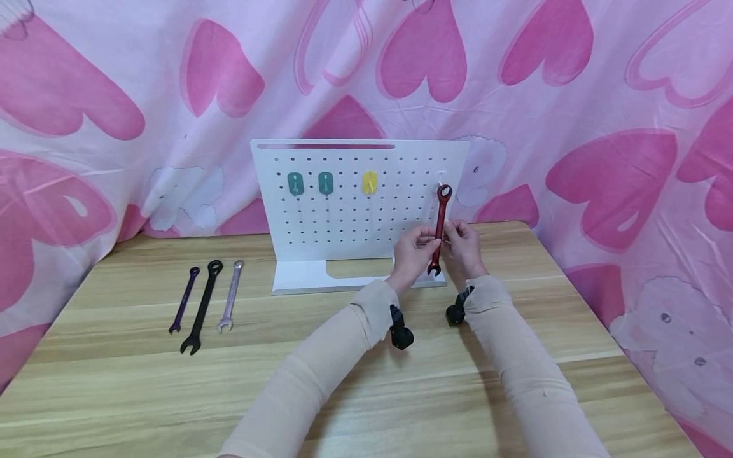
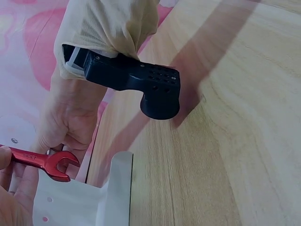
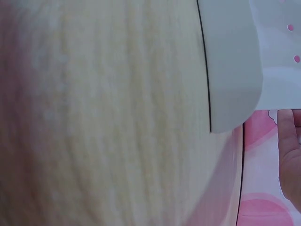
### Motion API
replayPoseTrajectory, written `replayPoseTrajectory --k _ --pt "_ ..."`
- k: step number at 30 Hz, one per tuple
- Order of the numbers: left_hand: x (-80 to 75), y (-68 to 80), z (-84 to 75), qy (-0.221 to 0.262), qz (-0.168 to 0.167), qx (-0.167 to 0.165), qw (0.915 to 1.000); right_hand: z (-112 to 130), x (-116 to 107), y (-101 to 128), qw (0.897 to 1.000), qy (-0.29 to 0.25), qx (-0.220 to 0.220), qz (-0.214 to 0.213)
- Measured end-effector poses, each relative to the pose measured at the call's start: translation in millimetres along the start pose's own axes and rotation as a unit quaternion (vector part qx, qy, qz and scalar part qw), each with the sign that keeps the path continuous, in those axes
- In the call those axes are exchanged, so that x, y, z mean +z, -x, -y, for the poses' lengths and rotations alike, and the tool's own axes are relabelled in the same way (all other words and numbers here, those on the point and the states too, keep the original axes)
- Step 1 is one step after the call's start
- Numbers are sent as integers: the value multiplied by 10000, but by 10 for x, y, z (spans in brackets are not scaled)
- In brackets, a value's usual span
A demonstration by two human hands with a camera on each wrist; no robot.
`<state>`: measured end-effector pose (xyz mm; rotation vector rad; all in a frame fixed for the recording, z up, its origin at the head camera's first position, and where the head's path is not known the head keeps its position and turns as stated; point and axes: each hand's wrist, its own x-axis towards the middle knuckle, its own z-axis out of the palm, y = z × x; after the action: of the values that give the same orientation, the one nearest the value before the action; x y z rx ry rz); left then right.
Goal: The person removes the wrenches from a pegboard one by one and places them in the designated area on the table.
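— Where is the red wrench (image 1: 439, 229)?
— Upright against the white pegboard (image 1: 343, 210) — its ring end at a hook, left hand (image 1: 417, 245) and right hand (image 1: 462, 245) both pinching its shaft.

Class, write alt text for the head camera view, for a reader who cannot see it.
Both hands, left hand and right hand, pinch a red wrench held upright against a white pegboard, its ring end at a white hook. Three more wrenches lie on the wooden table to the left.
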<state>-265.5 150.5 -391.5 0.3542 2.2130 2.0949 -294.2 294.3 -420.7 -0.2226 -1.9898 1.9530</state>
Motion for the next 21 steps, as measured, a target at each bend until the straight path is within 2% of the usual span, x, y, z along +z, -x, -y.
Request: replayPoseTrajectory --k 15,21 --pt "2 118 -48 202 61 -105 9997 -10 1 -4 9997 238 -65 -88" --pt "-23 164 -111 568 154 -242 9980 -12 1 -4 9998 48 -151 -83"
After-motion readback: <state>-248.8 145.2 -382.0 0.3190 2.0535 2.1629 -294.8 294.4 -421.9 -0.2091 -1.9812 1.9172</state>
